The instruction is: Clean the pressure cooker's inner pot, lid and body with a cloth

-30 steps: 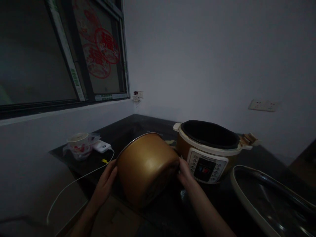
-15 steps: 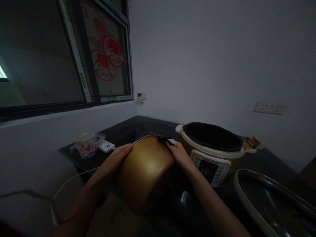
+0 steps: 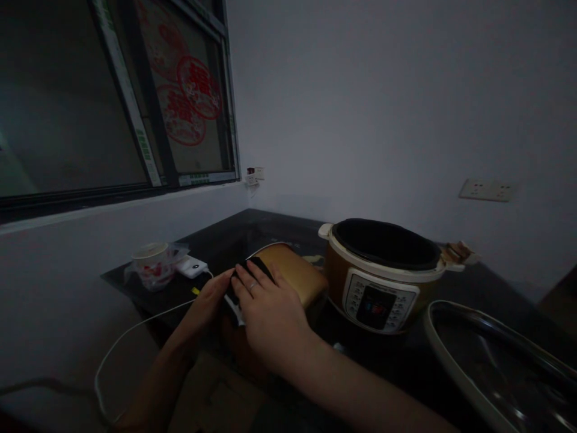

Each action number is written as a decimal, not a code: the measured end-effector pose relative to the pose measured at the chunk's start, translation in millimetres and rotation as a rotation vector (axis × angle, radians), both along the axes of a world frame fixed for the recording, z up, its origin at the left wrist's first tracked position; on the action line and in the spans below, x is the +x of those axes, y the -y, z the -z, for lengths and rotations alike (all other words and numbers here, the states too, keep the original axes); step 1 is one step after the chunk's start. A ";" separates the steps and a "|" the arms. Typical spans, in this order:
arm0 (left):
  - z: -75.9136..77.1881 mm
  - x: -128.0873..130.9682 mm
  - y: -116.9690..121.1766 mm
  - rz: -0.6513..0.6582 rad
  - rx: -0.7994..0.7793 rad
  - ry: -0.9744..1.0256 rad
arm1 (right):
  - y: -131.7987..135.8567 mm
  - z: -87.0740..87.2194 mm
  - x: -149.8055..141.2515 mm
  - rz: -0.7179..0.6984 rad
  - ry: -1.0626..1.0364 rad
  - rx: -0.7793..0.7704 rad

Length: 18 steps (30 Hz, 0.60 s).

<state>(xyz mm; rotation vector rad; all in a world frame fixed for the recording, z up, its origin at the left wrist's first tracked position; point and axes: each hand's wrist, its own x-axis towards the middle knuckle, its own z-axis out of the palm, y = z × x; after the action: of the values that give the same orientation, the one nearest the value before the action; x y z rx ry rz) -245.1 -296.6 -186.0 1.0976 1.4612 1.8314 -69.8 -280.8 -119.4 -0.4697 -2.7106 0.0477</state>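
Observation:
A gold-coloured inner cooking pot (image 3: 301, 273) is tilted on its side in front of me, low in the head view. My left hand (image 3: 215, 294) is closed at the pot's left edge; its fingertips are partly hidden. A dark cloth with a white part (image 3: 234, 308) lies against the pot's outer wall. Over it my right hand (image 3: 270, 310), with a ring on one finger, presses the cloth to the pot with its fingers fairly straight. Close by on the right stands an electric cooker (image 3: 383, 270), its top uncovered and its dark inside showing.
A glass lid (image 3: 505, 373) with a pale rim is at the lower right. At the left of the black tabletop (image 3: 265, 225) are a cup in plastic wrap (image 3: 155, 264) and a white device (image 3: 192, 266) with a cable. Wall sockets (image 3: 485, 190) are behind.
My right hand and the dark cloth have moved left, from the pot's right side across to near my left hand. The pot has turned and shifted right.

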 end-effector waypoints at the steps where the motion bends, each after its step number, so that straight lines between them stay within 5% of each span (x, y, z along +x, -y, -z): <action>1: 0.0 0.9 0.2 0.042 0.013 -0.006 | -3.1 -2.1 2.1 0.004 -0.004 -0.004; 6: 8.4 -1.3 10.3 0.126 -0.022 -0.012 | -29.7 -13.1 15.0 0.104 -0.081 -0.095; 11: 23.7 -6.8 26.9 0.063 -0.085 0.030 | -80.7 -10.6 24.2 0.136 -0.266 -0.590; 15: 20.8 -2.7 24.0 0.079 -0.087 0.044 | -113.3 7.0 26.8 0.080 -0.583 -1.134; 18: 17.8 -1.8 18.8 0.080 -0.090 0.042 | -126.4 23.6 34.8 0.145 -0.725 -1.340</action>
<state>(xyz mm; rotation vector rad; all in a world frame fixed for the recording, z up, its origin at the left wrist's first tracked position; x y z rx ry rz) -246.9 -315.4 -203.8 1.0525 1.4409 1.7066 -35.0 -154.4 -143.0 -0.7648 -1.5807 1.6538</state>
